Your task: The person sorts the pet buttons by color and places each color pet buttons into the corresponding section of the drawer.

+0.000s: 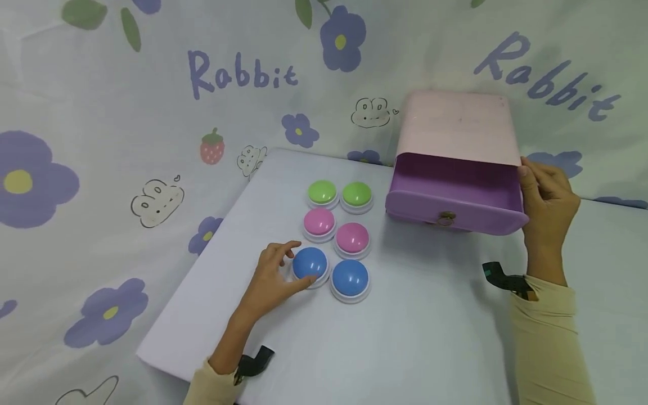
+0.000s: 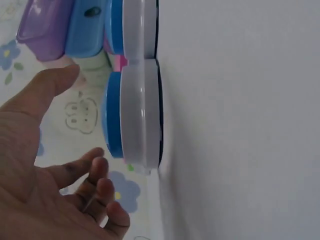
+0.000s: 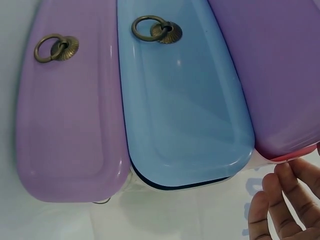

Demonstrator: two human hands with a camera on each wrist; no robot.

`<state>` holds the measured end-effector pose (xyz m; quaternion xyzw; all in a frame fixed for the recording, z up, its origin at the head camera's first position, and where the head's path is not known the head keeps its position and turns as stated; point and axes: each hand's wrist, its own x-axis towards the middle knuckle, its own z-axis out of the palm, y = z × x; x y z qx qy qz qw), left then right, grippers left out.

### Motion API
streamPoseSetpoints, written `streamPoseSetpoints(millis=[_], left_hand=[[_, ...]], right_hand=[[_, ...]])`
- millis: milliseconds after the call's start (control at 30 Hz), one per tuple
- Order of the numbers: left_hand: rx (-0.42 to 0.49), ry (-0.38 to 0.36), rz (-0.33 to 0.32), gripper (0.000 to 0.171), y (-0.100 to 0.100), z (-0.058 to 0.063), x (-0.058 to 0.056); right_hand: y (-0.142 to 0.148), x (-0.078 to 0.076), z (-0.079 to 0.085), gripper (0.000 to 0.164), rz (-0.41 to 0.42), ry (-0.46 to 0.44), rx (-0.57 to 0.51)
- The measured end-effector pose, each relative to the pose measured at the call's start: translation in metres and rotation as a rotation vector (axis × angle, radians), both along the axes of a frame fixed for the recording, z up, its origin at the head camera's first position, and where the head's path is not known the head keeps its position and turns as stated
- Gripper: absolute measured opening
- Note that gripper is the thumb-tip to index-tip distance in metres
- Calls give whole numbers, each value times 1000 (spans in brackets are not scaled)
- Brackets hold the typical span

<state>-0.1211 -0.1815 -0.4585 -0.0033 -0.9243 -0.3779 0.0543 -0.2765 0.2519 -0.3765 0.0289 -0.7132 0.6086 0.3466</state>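
Observation:
My left hand [image 1: 268, 284] reaches around the left blue dome button [image 1: 309, 262], thumb at its near side and fingers at its far left. In the left wrist view a gap shows between the fingers and that button [image 2: 142, 115]. A second blue button [image 1: 350, 277] stands right beside it. My right hand [image 1: 552, 199] rests its fingertips against the right side of a pink-topped drawer cabinet [image 1: 460, 121], next to its pulled-out purple top drawer [image 1: 455, 208]. The right wrist view shows those fingers [image 3: 282, 200] fairly straight at the cabinet's edge.
Behind the blue buttons stand two pink buttons [image 1: 352, 238] and two green buttons [image 1: 322, 192], all on the white table [image 1: 430, 337]. A blue drawer [image 3: 185, 100] and a lower purple drawer [image 3: 75, 120], each with a ring pull, sit closed below. A patterned cloth [image 1: 152, 112] hangs behind.

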Motion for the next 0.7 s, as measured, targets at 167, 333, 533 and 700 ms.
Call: streamPoseSetpoints(millis=[167, 333, 533, 700], left_hand=[[-66, -91, -62, 88, -5, -6, -7], [-90, -96, -65, 85, -8, -13, -11], [-90, -29, -34, 81, -15, -18, -10], [-34, 52, -40, 74, -19, -17, -7]], right_hand=[[5, -2, 2, 21, -12, 13, -29], [6, -3, 0, 21, -2, 13, -36], [2, -3, -3, 22, 16, 17, -26], [0, -1, -3, 22, 1, 6, 1]])
